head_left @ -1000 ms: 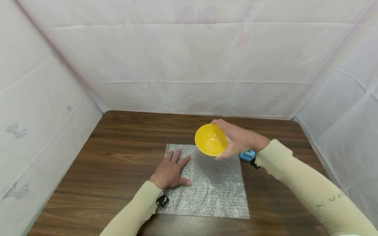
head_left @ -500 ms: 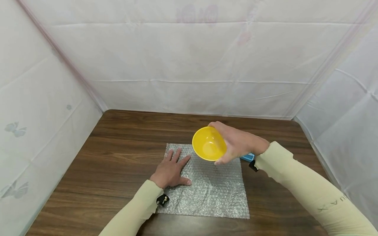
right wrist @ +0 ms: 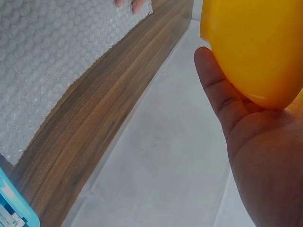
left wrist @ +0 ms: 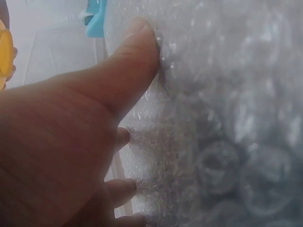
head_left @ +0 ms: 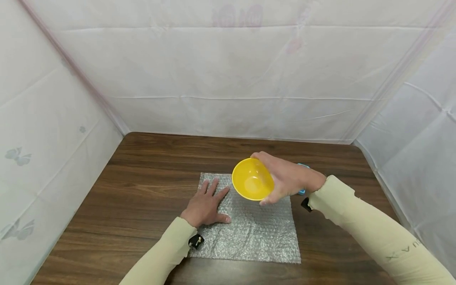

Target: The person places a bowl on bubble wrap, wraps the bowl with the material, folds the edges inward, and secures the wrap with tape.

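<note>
A yellow bowl (head_left: 252, 180) is held by my right hand (head_left: 285, 178) above the bubble wrap, its opening tilted toward the head camera and its inside bare. In the right wrist view the fingers lie along the outside of the bowl (right wrist: 258, 52). My left hand (head_left: 204, 208) rests flat, fingers spread, on the left part of the bubble wrap (head_left: 256, 237). The left wrist view shows its thumb (left wrist: 135, 52) against the bubble wrap (left wrist: 227, 118). Beyond it, the bowl's edge (left wrist: 4, 52) shows at the far left.
A light blue object (head_left: 302, 192) lies on the dark wooden table (head_left: 153, 190) right of the sheet, mostly hidden by my right wrist; its kind is unclear. White sheeting (head_left: 228, 79) walls the table at the back and both sides.
My right hand and the yellow bowl have shifted slightly left and nearer to me. More of the blue object is hidden at its front and its far edge now shows. My left hand stays put.
</note>
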Demonstrator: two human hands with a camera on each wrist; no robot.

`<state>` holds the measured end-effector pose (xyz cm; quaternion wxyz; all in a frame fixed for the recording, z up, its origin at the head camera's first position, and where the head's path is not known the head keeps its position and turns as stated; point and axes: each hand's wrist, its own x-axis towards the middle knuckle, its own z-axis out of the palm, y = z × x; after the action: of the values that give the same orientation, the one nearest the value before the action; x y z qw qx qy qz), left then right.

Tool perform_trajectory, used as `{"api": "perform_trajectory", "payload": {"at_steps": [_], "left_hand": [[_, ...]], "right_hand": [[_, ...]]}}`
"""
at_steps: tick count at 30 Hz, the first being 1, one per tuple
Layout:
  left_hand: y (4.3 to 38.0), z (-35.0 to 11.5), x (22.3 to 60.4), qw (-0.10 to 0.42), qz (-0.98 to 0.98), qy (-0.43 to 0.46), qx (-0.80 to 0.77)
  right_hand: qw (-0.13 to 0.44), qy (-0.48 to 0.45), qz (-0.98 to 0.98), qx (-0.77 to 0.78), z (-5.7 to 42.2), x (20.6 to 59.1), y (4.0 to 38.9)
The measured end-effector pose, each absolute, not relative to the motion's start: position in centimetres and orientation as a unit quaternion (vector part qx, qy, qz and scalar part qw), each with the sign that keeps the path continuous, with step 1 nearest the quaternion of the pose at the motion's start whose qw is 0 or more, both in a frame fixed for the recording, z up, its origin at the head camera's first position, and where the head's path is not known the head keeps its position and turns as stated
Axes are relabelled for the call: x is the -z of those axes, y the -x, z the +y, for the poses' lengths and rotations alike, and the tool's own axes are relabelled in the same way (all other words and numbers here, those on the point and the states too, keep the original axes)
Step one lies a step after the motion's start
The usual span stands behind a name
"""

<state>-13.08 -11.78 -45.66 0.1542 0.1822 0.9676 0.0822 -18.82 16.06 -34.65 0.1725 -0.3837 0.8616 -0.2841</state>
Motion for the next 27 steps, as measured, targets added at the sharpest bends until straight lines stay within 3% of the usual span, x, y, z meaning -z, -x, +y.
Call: {"api": "perform_trajectory", "payload": {"at_steps": [27], "left_hand": [[13.2, -11.9, 45.9, 0.153, 0.967, -0.182, -0.09]], "right_hand": [[0.208, 0.372, 0.858, 0.287, 16.2, 38.4, 17.3]]}}
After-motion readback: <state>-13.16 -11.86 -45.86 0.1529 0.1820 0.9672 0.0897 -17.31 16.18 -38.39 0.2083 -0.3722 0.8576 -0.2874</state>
